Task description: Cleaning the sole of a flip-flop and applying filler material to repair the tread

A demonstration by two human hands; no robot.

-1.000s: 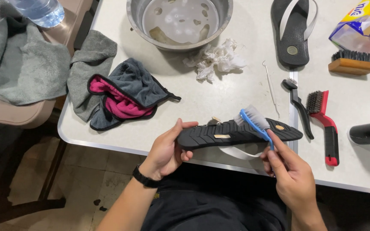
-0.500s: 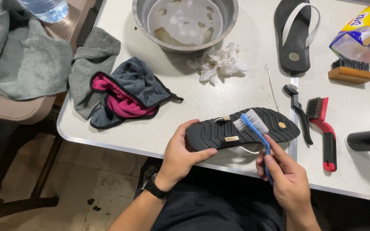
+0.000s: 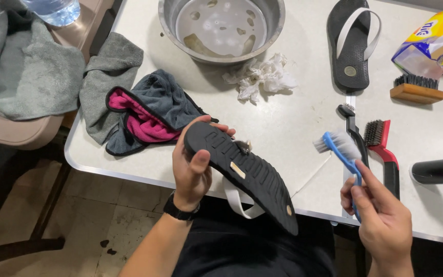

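Right hand (image 3: 383,225) grips the blue brush (image 3: 342,154) by its handle, bristles clear of the sandal (image 3: 242,172). Left hand (image 3: 193,166) clamps the black sandal sole-up over the table (image 3: 293,123) edge; beyond, a metal bowl (image 3: 221,28).

The left hand (image 3: 193,169) is gripping a matt black rubbery flip-flop (image 3: 242,172) with a ridged sole, the right hand (image 3: 380,220) is holding a glossy blue plastic brush (image 3: 340,149) with pale bristles, and a dull metal bowl (image 3: 221,28), crumpled paper (image 3: 262,77) and soft cloths (image 3: 144,110) are lying on the smooth white bench (image 3: 293,123).
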